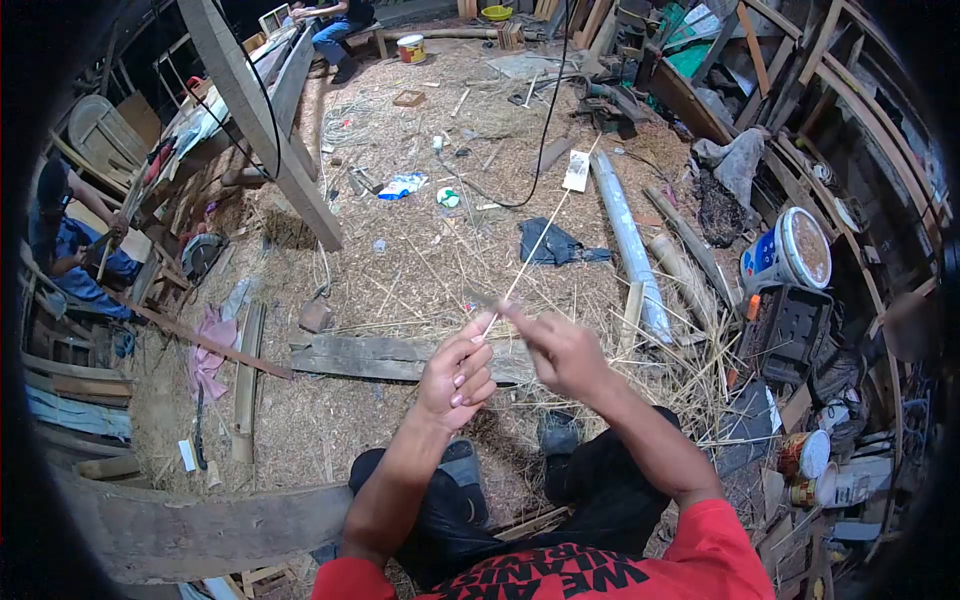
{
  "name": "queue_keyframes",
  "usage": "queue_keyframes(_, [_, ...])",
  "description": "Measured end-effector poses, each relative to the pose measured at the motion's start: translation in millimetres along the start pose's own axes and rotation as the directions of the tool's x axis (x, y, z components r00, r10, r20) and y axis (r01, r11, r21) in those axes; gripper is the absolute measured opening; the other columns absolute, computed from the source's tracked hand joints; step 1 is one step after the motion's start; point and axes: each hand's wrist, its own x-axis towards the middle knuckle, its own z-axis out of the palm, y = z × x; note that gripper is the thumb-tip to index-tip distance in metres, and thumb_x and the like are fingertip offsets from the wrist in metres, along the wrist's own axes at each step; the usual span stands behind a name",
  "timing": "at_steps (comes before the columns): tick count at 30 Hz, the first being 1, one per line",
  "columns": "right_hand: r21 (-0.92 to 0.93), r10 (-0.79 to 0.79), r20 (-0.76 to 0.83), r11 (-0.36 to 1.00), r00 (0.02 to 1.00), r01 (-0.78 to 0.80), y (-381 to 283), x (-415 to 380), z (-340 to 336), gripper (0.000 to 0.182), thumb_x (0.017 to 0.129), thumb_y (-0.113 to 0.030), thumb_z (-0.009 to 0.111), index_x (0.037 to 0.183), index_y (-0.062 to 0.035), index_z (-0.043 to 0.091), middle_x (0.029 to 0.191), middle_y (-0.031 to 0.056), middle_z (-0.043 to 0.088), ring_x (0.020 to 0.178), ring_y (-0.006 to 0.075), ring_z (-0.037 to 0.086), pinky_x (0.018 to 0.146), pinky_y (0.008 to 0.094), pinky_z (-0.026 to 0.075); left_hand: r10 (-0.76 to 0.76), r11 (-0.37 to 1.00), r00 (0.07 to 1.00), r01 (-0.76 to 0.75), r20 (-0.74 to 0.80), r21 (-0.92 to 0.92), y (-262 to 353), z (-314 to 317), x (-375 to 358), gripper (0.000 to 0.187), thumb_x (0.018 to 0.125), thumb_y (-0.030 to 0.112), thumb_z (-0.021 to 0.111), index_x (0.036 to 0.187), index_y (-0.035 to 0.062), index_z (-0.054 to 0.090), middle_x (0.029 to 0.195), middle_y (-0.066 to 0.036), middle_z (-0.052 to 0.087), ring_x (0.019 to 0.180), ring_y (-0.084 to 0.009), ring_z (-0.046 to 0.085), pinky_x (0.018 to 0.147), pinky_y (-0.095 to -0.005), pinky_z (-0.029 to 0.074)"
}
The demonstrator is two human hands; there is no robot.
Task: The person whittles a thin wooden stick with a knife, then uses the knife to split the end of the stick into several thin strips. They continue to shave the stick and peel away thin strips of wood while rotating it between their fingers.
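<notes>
A long, thin, pale stick [541,240], like a split bamboo strip, slants up and away from my hands over the littered floor. Its near end is pinched in my left hand [457,378], the fingers curled into the palm. Close beside it, my right hand [565,352] is closed, its fingertips at the stick. A short grey blade [481,299], apparently a small knife's, juts left from those fingertips across the stick. It is blurred, and its handle is hidden in the right hand.
Shavings and straw cover the floor. A wooden beam [400,358] lies before my feet, a grey pole [630,245] beyond it. Right are a white bucket [803,250] and an open black case [785,335]. A wooden post [265,125] leans at left. Two other people sit left and far back.
</notes>
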Motion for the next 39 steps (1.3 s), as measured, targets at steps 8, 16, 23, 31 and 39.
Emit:
queue_keyframes(8, [-0.061, 0.025, -0.043, 0.998, 0.999, -0.028, 3.8, 0.5, -4.6, 0.066, 0.082, -0.007, 0.059, 0.142, -0.0323, 0.047, 0.067, 0.0071, 0.048, 0.055, 0.0256, 0.055, 0.047, 0.0389, 0.045, -0.002, 0.994, 1.000, 0.000, 0.022, 0.105, -2.2, 0.1, -3.0, 0.048, 0.099, 0.007, 0.034, 0.146, 0.0058, 0.034, 0.049, 0.007, 0.032, 0.032, -0.0041, 0.026, 0.035, -0.0200, 0.025])
queue_keyframes(16, [0.024, 0.367, -0.216, 0.928, 0.905, -0.371, 92.6, 8.6, -25.9, 0.055, 0.092, -0.008, 0.053, 0.143, -0.0271, 0.046, 0.072, 0.0114, 0.062, 0.060, 0.0229, 0.060, 0.058, 0.0339, 0.049, -0.086, 0.979, 0.992, 0.066, 0.092, 0.195, -4.1, 6.4, -9.8, 0.054, 0.099, 0.007, 0.034, 0.151, 0.0019, 0.022, 0.049, 0.006, 0.030, 0.034, -0.0034, 0.025, 0.036, -0.0193, 0.025])
queue_keyframes(23, [0.228, 0.112, -0.248, 0.972, 0.962, -0.055, 51.2, 3.5, -3.5, 0.049, 0.094, -0.005, 0.051, 0.142, -0.0109, 0.047, 0.116, 0.0188, 0.064, 0.062, 0.0124, 0.056, 0.057, 0.0297, 0.049, -0.023, 0.997, 1.000, 0.023, 0.008, 0.075, -1.3, -0.3, 7.7, 0.052, 0.096, 0.010, 0.033, 0.147, 0.0012, 0.030, 0.049, 0.006, 0.031, 0.032, -0.0048, 0.027, 0.034, -0.0200, 0.025])
queue_keyframes(31, [0.064, -0.015, 0.039, 0.998, 0.999, 0.013, 14.1, -2.7, -5.1, 0.067, 0.080, -0.009, 0.061, 0.142, -0.0287, 0.047, 0.071, 0.0061, 0.052, 0.057, 0.0259, 0.057, 0.050, 0.0386, 0.047, -0.052, 0.997, 0.998, 0.049, 0.040, 0.056, -1.5, -2.3, 4.2, 0.055, 0.094, 0.010, 0.030, 0.149, 0.0036, 0.027, 0.049, 0.005, 0.032, 0.032, -0.0061, 0.029, 0.035, -0.0220, 0.027])
queue_keyframes(39, [0.007, 0.032, -0.020, 0.999, 0.999, -0.032, 22.3, -0.5, -5.6, 0.065, 0.080, -0.007, 0.060, 0.141, -0.0274, 0.048, 0.067, 0.0088, 0.049, 0.056, 0.0269, 0.055, 0.049, 0.0394, 0.045, -0.071, 0.996, 0.995, 0.067, 0.066, 0.065, -0.4, 1.5, 0.4, 0.057, 0.094, 0.007, 0.033, 0.150, 0.0021, 0.024, 0.049, 0.005, 0.031, 0.032, -0.0057, 0.027, 0.035, -0.0213, 0.026])
